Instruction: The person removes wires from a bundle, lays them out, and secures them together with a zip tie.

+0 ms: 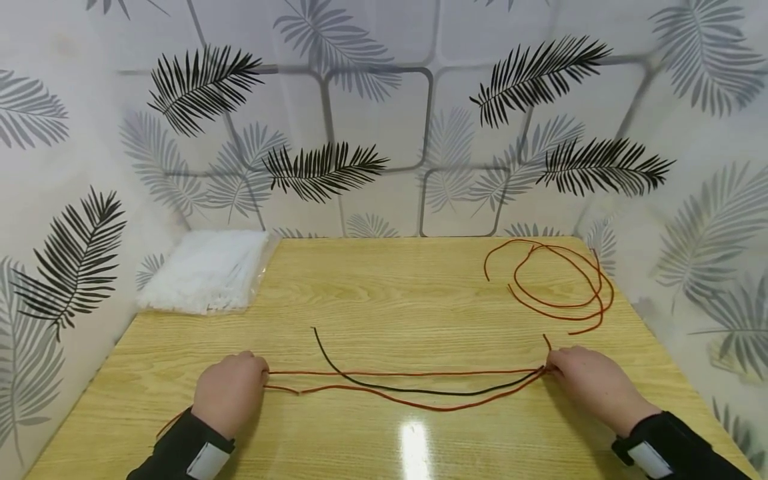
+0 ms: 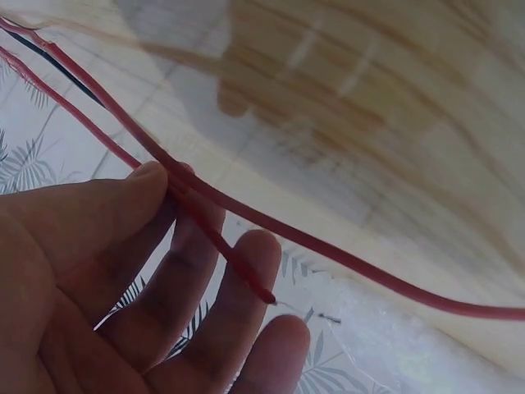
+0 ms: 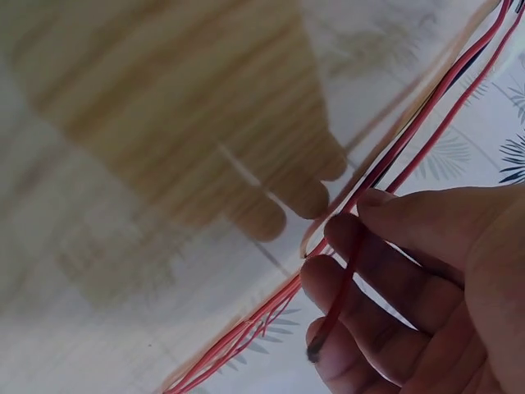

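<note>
Between my hands a straight red wire (image 1: 402,373) runs across the wooden table. My left hand (image 1: 231,390) pinches red wire (image 2: 123,107) between thumb and index finger. One end with a thin bare tip passes over its other fingers, while a second length trails off to the side. At the other end my right hand (image 1: 591,387) pinches a red wire (image 3: 340,295), whose short tail pokes out past the fingers. A black wire (image 1: 414,391) curves below the straight one, reaching the right fingertips. Another red wire (image 1: 441,409) sags nearest to me.
A clear plastic bag of white pieces (image 1: 207,270) lies at the table's back left. Several loose red wires (image 1: 558,307) lie coiled at the back right. Behind the wooden table (image 1: 384,293) hangs a leaf-patterned covering (image 1: 384,120).
</note>
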Available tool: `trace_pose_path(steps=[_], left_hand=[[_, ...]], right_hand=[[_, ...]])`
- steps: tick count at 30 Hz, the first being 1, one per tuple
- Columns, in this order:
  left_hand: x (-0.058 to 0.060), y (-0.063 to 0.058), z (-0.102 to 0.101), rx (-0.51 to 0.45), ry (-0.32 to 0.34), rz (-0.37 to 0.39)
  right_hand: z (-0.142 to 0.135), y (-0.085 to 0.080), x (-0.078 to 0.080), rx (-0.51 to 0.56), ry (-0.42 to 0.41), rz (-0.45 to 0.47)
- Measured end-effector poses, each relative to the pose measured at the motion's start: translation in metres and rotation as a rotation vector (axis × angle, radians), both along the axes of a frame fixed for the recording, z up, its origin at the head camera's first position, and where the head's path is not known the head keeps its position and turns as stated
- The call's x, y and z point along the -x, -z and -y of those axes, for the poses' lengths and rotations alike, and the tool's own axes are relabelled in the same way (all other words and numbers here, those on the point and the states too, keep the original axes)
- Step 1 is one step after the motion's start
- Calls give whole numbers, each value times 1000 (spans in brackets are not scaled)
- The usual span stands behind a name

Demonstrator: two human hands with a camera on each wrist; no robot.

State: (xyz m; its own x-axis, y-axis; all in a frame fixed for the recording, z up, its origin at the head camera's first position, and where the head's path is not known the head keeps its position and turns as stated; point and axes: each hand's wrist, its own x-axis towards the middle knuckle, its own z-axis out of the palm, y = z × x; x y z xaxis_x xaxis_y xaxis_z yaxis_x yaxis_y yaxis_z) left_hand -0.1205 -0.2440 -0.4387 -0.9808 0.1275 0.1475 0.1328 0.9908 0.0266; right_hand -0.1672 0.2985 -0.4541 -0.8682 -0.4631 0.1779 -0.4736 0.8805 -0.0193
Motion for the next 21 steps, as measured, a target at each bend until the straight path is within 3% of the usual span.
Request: trace_pose_path(steps=[6, 21], left_hand=[[1, 2, -1, 59, 28, -58], [3, 5, 0, 49, 70, 16]], right_hand=[[-2, 1, -3, 5, 3, -18], [-7, 0, 1, 28, 35, 138]])
